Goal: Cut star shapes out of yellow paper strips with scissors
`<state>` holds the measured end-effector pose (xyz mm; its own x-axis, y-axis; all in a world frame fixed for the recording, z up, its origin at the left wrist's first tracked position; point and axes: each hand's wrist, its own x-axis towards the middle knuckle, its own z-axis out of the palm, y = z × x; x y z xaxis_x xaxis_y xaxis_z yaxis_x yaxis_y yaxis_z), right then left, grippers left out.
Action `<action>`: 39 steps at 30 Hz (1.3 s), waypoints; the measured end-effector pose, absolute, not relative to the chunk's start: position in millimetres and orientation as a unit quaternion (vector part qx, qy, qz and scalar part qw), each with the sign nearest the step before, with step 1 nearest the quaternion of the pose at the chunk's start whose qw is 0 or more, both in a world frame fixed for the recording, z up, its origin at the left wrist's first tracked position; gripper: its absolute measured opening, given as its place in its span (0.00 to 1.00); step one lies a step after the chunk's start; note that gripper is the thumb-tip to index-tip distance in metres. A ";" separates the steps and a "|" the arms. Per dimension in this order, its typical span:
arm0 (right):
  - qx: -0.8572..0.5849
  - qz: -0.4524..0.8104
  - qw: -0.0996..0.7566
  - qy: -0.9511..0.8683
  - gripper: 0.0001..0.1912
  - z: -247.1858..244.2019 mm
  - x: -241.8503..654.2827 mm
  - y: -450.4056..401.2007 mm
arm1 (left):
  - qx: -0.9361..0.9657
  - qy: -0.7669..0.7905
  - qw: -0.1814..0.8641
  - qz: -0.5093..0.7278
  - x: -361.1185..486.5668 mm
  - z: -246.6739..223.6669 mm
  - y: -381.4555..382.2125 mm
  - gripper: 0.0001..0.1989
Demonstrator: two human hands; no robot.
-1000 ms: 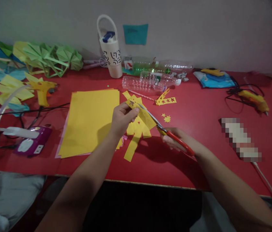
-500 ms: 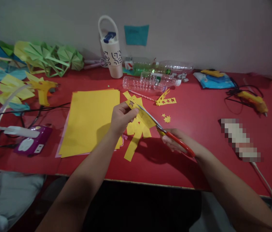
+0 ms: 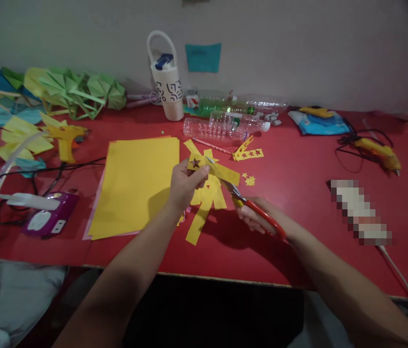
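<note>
My left hand (image 3: pixel 188 181) pinches a yellow paper strip (image 3: pixel 228 175) that has a star-shaped hole near its left end. Red-handled scissors (image 3: pixel 263 216) are in my right hand (image 3: pixel 256 216), their blades parted and reaching up-left across the strip. Beneath the strip lie several yellow paper pieces (image 3: pixel 198 224). Just right of them are small cut yellow stars (image 3: pixel 250 181) and strips with star holes (image 3: pixel 254 154). A stack of yellow sheets (image 3: pixel 134 186) lies to the left of my left hand.
Plastic bottles (image 3: pixel 214 128) and a white tumbler (image 3: pixel 169 92) stand or lie at the back. Yellow glue guns (image 3: pixel 66 140) are at left and right, with a purple power strip (image 3: pixel 49 215) at left. A pixelated object (image 3: pixel 361 210) with a cable lies right.
The strip in my left hand has turned flatter, showing its star hole more fully. The scissors have shifted slightly left, and the whole view has moved a little.
</note>
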<state>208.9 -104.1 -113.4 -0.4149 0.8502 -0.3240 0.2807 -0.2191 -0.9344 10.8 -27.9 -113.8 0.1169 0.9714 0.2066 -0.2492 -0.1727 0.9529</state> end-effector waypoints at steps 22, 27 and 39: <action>-0.498 0.625 0.264 -0.540 0.27 -121.7 197.8 -112.2 | 0.511 0.358 0.534 0.571 13.5 -112.1 -30.2 0.12; -0.504 0.617 0.261 -0.545 0.28 -121.3 198.4 -111.7 | 0.513 0.347 0.539 0.571 12.6 -114.5 -29.7 0.12; -0.510 0.602 0.260 -0.557 0.29 -117.2 201.9 -108.7 | 0.452 0.364 0.582 0.570 8.8 -110.0 -25.2 0.11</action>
<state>201.9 -108.7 -117.2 -0.3451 0.8808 -0.3242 0.2545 -0.2447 -0.9356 8.8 -25.2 -110.0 0.0853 0.9922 0.0912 -0.3342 -0.0577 0.9407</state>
